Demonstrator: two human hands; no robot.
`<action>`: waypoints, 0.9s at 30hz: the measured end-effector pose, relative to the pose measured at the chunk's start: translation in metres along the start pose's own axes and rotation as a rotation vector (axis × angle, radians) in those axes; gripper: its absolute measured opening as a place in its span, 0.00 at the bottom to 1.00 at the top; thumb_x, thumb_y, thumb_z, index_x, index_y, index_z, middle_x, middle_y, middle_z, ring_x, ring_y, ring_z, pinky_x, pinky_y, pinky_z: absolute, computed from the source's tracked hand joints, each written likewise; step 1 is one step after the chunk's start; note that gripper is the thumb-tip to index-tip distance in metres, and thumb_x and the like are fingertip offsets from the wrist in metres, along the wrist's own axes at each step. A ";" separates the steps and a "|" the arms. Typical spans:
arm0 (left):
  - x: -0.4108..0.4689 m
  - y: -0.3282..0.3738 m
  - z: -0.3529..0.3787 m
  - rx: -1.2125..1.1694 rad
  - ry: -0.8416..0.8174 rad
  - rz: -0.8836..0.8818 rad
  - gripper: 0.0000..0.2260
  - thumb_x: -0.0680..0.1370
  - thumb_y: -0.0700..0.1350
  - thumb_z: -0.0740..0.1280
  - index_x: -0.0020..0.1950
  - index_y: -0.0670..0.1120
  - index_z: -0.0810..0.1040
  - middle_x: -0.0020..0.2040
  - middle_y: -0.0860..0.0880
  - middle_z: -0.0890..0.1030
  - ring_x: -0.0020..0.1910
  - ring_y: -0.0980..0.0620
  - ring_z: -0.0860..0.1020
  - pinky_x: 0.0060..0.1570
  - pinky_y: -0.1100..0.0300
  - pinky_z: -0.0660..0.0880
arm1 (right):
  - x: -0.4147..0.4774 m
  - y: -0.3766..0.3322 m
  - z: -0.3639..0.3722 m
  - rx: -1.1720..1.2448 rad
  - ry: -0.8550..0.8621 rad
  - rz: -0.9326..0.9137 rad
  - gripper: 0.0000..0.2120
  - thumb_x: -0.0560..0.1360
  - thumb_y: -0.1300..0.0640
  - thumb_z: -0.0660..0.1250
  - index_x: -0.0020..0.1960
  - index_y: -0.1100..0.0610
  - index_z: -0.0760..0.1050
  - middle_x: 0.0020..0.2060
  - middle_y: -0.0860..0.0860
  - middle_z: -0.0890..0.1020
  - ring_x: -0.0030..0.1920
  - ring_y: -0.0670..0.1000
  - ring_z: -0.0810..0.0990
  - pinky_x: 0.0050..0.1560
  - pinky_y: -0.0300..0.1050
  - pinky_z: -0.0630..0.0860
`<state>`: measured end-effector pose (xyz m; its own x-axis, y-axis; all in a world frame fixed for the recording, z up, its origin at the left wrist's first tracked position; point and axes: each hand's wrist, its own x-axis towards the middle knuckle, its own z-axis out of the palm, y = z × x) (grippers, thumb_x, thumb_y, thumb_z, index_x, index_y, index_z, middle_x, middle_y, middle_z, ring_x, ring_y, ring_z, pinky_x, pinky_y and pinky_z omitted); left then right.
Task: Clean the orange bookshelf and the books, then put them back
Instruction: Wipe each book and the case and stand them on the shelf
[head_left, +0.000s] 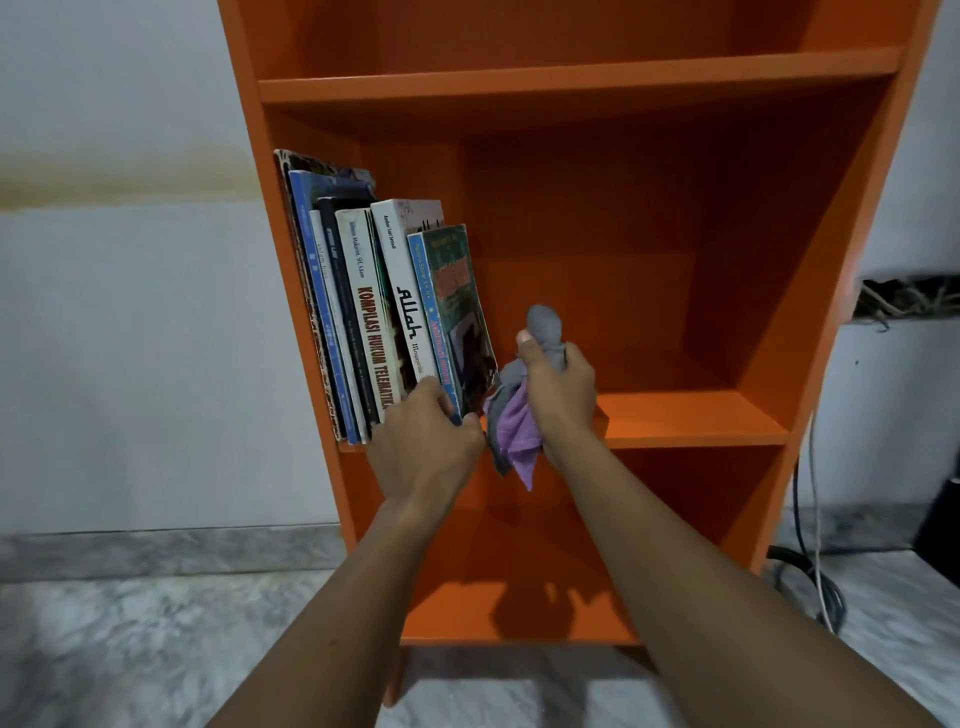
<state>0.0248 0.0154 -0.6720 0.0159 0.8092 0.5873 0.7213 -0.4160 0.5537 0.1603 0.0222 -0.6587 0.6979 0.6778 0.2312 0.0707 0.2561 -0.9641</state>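
The orange bookshelf (675, 415) fills the middle of the view. Several books (374, 312) stand leaning against the left wall of its middle shelf. My left hand (423, 447) grips the bottom of the rightmost books, a green-covered book (457, 301) and the blue one beside it. My right hand (558, 389) is closed around a bunched grey and purple cloth (511, 436), held just right of the books above the shelf's front edge. The right part of that shelf is bare.
A white wall lies to the left, with a grey marble floor (156, 649) below. Cables (815, 571) hang down the right side of the bookshelf. The upper shelf (571, 78) and the bottom compartment hold nothing.
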 end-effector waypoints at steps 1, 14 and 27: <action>-0.004 0.000 -0.001 0.034 -0.026 0.022 0.10 0.74 0.54 0.71 0.42 0.51 0.73 0.34 0.54 0.76 0.33 0.53 0.75 0.33 0.59 0.69 | -0.002 -0.003 -0.004 0.055 -0.040 0.050 0.12 0.72 0.44 0.74 0.45 0.52 0.79 0.42 0.50 0.85 0.43 0.52 0.85 0.50 0.53 0.83; -0.126 0.015 0.020 0.269 -0.497 0.172 0.12 0.73 0.56 0.70 0.45 0.49 0.74 0.49 0.42 0.82 0.48 0.35 0.80 0.40 0.54 0.67 | -0.103 0.027 -0.142 0.154 0.026 0.461 0.10 0.79 0.59 0.64 0.41 0.60 0.78 0.41 0.58 0.81 0.44 0.60 0.78 0.59 0.62 0.79; -0.424 -0.078 0.116 0.129 -1.042 -0.422 0.18 0.78 0.54 0.67 0.57 0.40 0.77 0.57 0.37 0.80 0.59 0.38 0.79 0.57 0.51 0.75 | -0.238 0.216 -0.271 0.092 0.318 0.830 0.12 0.68 0.68 0.70 0.51 0.66 0.80 0.45 0.64 0.83 0.41 0.60 0.81 0.44 0.53 0.78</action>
<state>0.0422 -0.2474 -1.0323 0.2798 0.8514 -0.4437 0.8706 -0.0302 0.4910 0.2026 -0.2709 -0.9572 0.6648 0.4497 -0.5965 -0.5927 -0.1685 -0.7876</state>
